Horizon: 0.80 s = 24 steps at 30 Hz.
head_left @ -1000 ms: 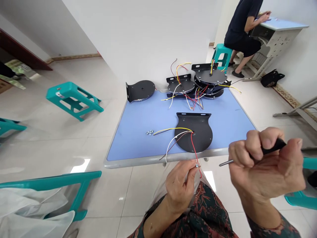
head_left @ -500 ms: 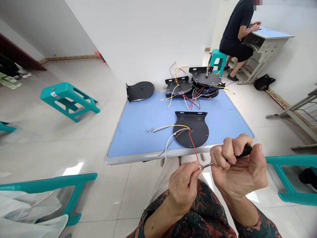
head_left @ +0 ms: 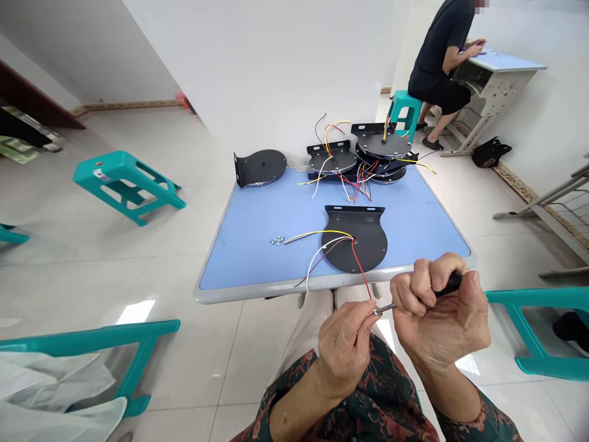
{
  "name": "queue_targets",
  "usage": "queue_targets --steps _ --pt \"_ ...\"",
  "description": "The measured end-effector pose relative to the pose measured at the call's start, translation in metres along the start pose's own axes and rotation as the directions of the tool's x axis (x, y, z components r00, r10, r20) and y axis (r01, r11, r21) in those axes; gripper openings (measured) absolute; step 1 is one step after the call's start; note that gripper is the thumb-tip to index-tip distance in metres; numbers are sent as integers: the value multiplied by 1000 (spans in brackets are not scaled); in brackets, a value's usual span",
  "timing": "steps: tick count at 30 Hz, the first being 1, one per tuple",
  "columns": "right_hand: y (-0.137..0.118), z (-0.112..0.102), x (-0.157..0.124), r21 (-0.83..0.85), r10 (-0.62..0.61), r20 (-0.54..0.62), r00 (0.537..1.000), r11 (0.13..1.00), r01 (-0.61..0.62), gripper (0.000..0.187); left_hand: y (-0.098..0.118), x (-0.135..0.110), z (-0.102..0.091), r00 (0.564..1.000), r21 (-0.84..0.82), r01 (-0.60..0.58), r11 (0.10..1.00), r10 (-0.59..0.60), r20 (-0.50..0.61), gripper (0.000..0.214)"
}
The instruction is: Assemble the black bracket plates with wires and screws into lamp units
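Note:
My right hand point(head_left: 437, 307) is wrapped round the black handle of a screwdriver point(head_left: 387, 307), its thin shaft pointing left. At the tip sits a small silver screw point(head_left: 376, 312), pinched between the thumb and fingers of my left hand point(head_left: 345, 344). Both hands are in front of the table's near edge, above my lap. Just beyond them a black round plate point(head_left: 368, 252) with a bent, slotted flange lies near that edge. Yellow, white, brown and red wires come out of its centre hole; the red wire point(head_left: 361, 270) runs down to my left fingertips.
Several loose screws point(head_left: 277, 240) lie on the blue tabletop point(head_left: 248, 258), left of the plate. Another black plate point(head_left: 264, 167) rests at the back left, with a wired stack point(head_left: 384, 146) at the back right. Green stools point(head_left: 122, 175) stand around. A person point(head_left: 444, 67) sits at another desk.
My left hand has shifted slightly right with the screw, and my right hand slightly left. Both grips are the same. The plates and loose screws have stayed in place.

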State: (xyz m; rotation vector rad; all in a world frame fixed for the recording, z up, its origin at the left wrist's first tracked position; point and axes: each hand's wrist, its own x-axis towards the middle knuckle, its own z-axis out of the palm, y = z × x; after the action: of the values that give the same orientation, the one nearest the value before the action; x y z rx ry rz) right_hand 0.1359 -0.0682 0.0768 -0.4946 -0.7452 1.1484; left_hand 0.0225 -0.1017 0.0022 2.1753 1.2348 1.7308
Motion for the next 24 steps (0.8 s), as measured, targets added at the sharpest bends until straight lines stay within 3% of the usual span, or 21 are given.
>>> queue_targets --steps 4,7,9,12,17,20,24 --pt "-2 -13 -5 -88 58 97 994 995 -49 31 -2 -3 2 999 16 -50 999 51 -2 23" --pt "-9 -32 -8 -250 61 199 978 968 -9 32 -6 -6 4 998 42 -59 997 59 -7 25" --pt "-17 -50 -10 -431 93 224 970 902 13 36 -9 -7 4 998 73 -62 995 62 9 28" --pt "-31 -76 -18 -672 164 170 972 741 -8 35 -10 -10 3 995 103 -91 991 85 54 30" --pt "-42 -101 -37 -705 212 90 973 703 -88 30 0 -23 5 981 203 -172 964 148 128 25" --pt "-43 -106 -46 -713 195 78 978 696 -82 29 7 -28 6 979 316 -198 928 169 117 21" --pt "-41 -109 -54 -683 141 76 987 729 -52 32 8 -23 0 968 322 -249 913 222 121 23"
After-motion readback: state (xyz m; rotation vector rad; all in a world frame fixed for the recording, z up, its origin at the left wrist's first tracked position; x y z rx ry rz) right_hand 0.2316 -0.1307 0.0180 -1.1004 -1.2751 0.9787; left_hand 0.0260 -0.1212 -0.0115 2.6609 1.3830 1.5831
